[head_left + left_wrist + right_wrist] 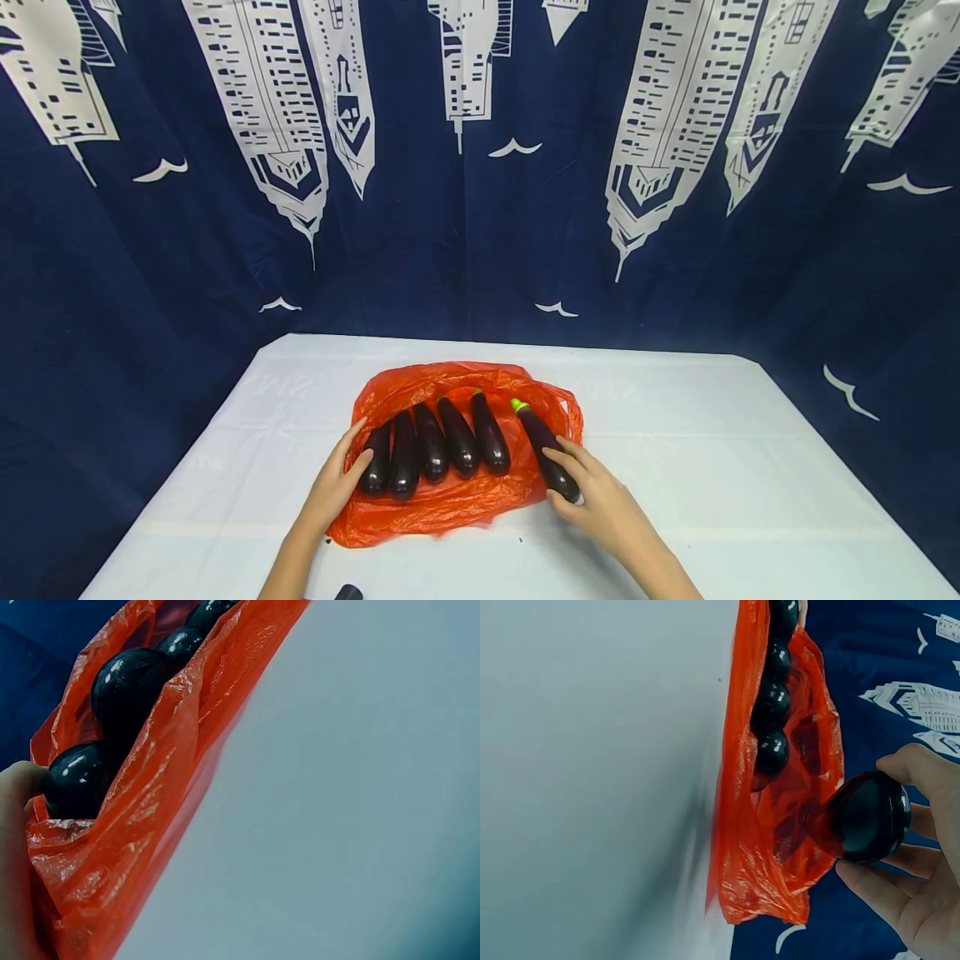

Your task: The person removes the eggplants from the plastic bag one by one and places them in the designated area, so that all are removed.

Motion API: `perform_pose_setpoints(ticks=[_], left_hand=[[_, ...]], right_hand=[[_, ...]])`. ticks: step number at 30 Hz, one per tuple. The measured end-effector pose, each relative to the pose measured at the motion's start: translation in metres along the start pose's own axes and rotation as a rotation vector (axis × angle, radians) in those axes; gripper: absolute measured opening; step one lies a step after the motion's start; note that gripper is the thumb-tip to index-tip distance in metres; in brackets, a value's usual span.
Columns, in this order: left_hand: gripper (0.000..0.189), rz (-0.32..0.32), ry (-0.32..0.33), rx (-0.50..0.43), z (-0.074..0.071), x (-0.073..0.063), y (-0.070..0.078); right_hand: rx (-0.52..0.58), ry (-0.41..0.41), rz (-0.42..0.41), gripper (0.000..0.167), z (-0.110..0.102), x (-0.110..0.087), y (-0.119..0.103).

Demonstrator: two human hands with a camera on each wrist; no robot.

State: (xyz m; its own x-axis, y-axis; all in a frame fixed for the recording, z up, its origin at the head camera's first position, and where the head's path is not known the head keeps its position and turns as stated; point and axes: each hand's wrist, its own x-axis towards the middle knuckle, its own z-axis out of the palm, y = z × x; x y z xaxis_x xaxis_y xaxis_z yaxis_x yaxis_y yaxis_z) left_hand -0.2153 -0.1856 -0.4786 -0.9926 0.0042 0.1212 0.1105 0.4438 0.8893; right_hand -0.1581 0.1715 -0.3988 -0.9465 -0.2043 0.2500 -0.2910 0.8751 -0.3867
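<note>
My right hand point(592, 500) grips a dark purple eggplant point(542, 446) round its thick end, thumb on the near side and fingers on the far side. Its green stem tip points away over the right part of an orange-red plastic bag point(450, 517). In the right wrist view the round end of this eggplant point(870, 817) faces the camera. Several more eggplants point(431, 442) lie side by side on the open bag. At the bag's left edge is my left hand point(337, 479), its fingers fairly straight and the thumb touching the leftmost eggplant point(377, 458).
The bag lies on a table with a white cover point(697, 467). A small black object point(348, 592) shows at the near edge of the head view. Behind the table hangs a dark blue cloth point(465, 233) printed with white buildings and birds.
</note>
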Motion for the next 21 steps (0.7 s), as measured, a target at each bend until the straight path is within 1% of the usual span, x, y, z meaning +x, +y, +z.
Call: perform_pose_setpoints(ticks=[6, 10, 17, 21], left_hand=[[0.058, 0.017, 0.006, 0.014, 0.001, 0.001, 0.0], [0.058, 0.015, 0.002, 0.006, 0.001, 0.001, 0.0], [0.058, 0.027, 0.01, 0.013, 0.001, 0.002, -0.001], [0.058, 0.03, 0.009, 0.005, 0.001, 0.001, 0.0]], right_hand=[[-0.001, 0.028, 0.004, 0.048, -0.009, -0.007, 0.0], [-0.004, 0.05, 0.005, 0.048, -0.016, -0.011, 0.001], [-0.029, 0.14, -0.024, 0.05, -0.027, -0.015, 0.007], [-0.027, 0.174, -0.023, 0.049, -0.034, -0.016, 0.013]])
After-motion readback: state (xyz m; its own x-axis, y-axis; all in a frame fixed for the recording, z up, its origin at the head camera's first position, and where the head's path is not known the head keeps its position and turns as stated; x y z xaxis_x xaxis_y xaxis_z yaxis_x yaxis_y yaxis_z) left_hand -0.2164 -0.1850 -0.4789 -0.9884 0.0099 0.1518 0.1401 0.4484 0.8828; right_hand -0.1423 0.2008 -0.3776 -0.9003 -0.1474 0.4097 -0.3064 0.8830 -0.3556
